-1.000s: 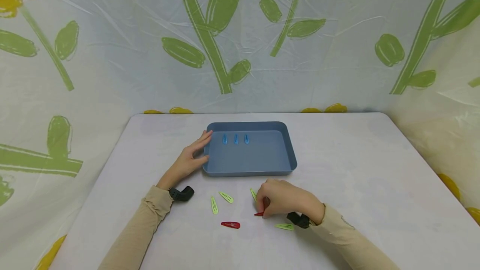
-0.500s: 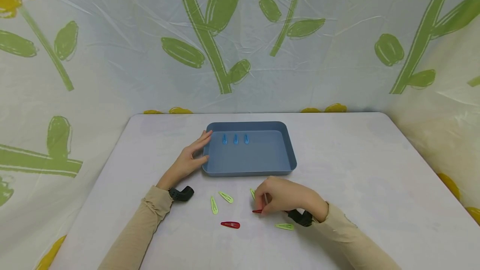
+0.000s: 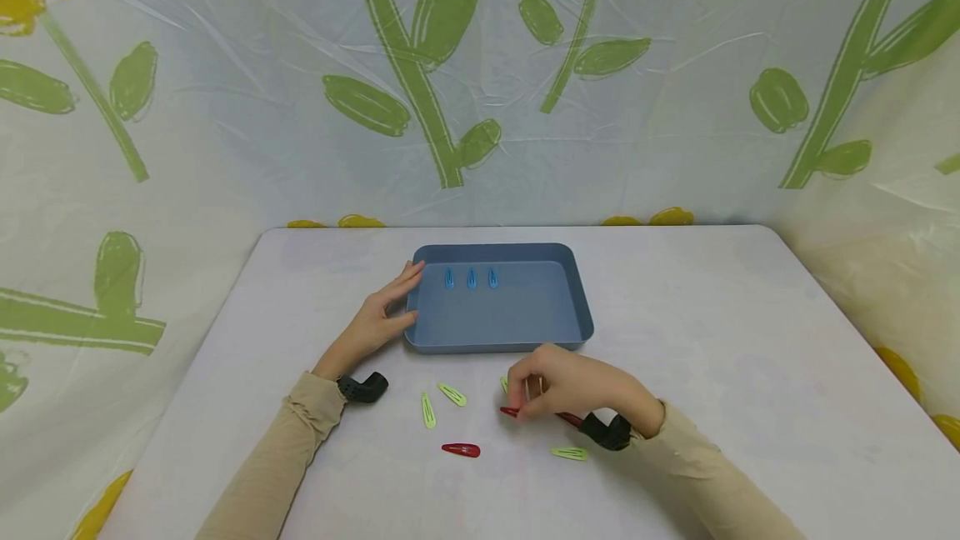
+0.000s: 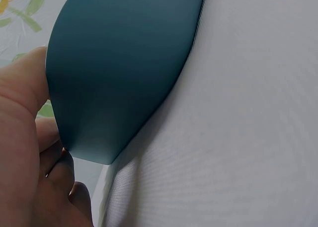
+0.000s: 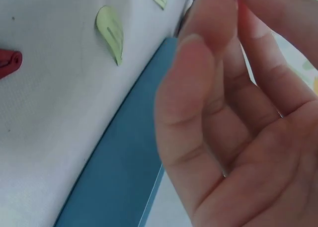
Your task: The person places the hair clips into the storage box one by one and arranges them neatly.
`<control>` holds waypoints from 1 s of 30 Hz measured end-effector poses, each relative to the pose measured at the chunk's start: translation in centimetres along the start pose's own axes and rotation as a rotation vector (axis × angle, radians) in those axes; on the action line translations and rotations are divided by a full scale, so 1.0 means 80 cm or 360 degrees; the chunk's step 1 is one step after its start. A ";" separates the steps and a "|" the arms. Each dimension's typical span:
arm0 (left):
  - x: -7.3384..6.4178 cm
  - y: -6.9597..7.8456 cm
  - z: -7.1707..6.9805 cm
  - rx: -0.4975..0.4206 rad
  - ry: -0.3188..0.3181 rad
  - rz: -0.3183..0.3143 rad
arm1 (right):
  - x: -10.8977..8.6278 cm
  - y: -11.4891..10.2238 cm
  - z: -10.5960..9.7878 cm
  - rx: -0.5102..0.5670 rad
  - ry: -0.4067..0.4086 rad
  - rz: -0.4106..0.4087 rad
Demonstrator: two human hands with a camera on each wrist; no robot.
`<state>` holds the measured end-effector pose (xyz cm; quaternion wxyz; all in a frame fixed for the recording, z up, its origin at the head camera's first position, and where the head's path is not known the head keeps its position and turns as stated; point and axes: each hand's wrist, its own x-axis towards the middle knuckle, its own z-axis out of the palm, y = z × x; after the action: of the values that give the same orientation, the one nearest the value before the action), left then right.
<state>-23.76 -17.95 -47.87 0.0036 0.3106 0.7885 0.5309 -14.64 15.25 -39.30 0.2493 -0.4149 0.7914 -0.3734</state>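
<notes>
My right hand (image 3: pixel 558 382) pinches a red snap hair clip (image 3: pixel 509 412) between thumb and fingertips, just above the table. In the right wrist view only a sliver of that clip shows at the top. Another red hair clip (image 3: pixel 570 419) lies partly hidden beneath this hand, and a third red clip (image 3: pixel 461 450) lies nearer the front. My left hand (image 3: pixel 375 319) rests on the left rim of a blue tray (image 3: pixel 525 315), fingers spread and tips over the edge. Inside the tray, three blue hair clips (image 3: pixel 472 277) stand in a row near the back.
Several light-green hair clips lie in front of the tray: two at left (image 3: pixel 428 410) (image 3: pixel 452 394), one green clip (image 3: pixel 504 384) half behind the right hand, and one green clip (image 3: pixel 569 454) near the right wrist. A flower-print sheet (image 3: pixel 255 107) hangs behind the white table (image 3: pixel 697 298).
My right hand has lifted slightly and moved toward the tray with the red hair clip, uncovering part of another red clip beneath it. The left hand and tray stay put.
</notes>
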 end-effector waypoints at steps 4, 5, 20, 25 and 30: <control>0.000 -0.003 0.001 0.0007 -0.0001 0.0027 | -0.001 0.001 -0.002 0.0112 0.0035 -0.0042; 0.000 -0.003 0.001 0.0009 -0.0001 0.0031 | -0.001 0.001 -0.002 0.0135 0.0045 -0.0054; 0.001 -0.001 0.000 -0.0010 -0.0002 -0.0015 | -0.002 0.006 -0.009 0.0441 0.0227 -0.0096; 0.001 -0.003 0.001 0.0007 -0.0004 0.0012 | -0.004 0.003 -0.018 0.0557 0.0302 -0.0059; 0.001 -0.001 0.000 -0.0005 -0.0009 -0.0021 | -0.004 -0.001 -0.031 0.0619 0.0393 -0.0034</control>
<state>-23.86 -17.90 -47.93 0.0097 0.3069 0.7896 0.5313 -16.17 16.46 -37.73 0.2219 -0.3186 0.7244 -0.5696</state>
